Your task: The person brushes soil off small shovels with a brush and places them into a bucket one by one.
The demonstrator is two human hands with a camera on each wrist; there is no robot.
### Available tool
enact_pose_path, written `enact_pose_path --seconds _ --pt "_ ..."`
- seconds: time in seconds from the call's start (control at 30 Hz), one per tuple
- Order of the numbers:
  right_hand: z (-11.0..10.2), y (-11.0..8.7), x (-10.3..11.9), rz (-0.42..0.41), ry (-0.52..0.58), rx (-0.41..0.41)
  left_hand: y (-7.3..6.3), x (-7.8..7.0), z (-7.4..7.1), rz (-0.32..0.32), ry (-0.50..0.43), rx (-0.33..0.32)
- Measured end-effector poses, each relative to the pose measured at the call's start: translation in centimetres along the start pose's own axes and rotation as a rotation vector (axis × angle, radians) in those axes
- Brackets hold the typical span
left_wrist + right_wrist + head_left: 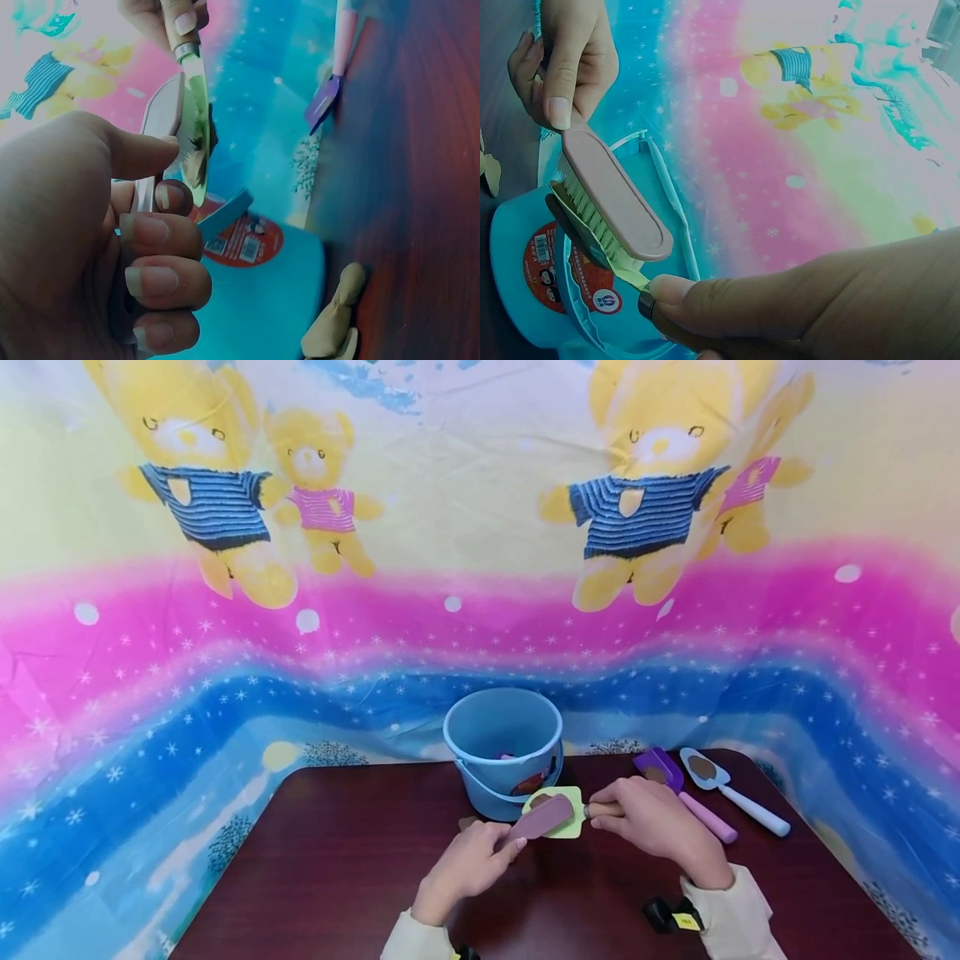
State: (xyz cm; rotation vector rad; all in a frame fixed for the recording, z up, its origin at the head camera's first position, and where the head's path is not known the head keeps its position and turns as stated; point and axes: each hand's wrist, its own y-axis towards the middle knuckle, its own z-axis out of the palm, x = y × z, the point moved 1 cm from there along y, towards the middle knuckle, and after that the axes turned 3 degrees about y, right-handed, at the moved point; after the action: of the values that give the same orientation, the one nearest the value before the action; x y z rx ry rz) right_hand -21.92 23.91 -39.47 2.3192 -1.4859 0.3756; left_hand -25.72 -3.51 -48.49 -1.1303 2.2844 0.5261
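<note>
My left hand [468, 860] grips the handle of a mauve brush [619, 199], thumb along it and fingers curled round. Pale bristles [592, 214] of the brush touch the blade of a light green toy shovel [566, 833]. My right hand [648, 818] pinches that shovel's wooden handle [606, 809]. Dark brown matter clings to the blade's underside in the right wrist view. Both tools meet in front of a light blue bucket [502, 710], whose handle hangs down at the front. Something purple lies inside the bucket, mostly hidden.
On the right of the dark red table [337, 860] lie a purple shovel [660, 767] with a pink handle and a pale blue trowel [705, 768] with a white handle, both marked brown. A tan lump [330, 319] sits beside the bucket. Printed cloth [450, 635] surrounds the table's back.
</note>
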Motion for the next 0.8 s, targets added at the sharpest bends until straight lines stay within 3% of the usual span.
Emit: enact_pose_path --seconds 0.2,0.6,0.8 --pt "0.2 0.1 -0.1 0.001 0.008 0.010 -0.2 0.5 -0.8 -0.032 -0.017 -0.005" --pt "0.1 0.1 -0.1 0.026 0.015 0.027 -1.0 2.3 -2.9 -0.034 -0.049 -0.047" --pt "0.0 0.2 -0.2 0.035 0.047 0.041 -1.1 3.0 -3.2 -0.034 -0.054 -0.075"
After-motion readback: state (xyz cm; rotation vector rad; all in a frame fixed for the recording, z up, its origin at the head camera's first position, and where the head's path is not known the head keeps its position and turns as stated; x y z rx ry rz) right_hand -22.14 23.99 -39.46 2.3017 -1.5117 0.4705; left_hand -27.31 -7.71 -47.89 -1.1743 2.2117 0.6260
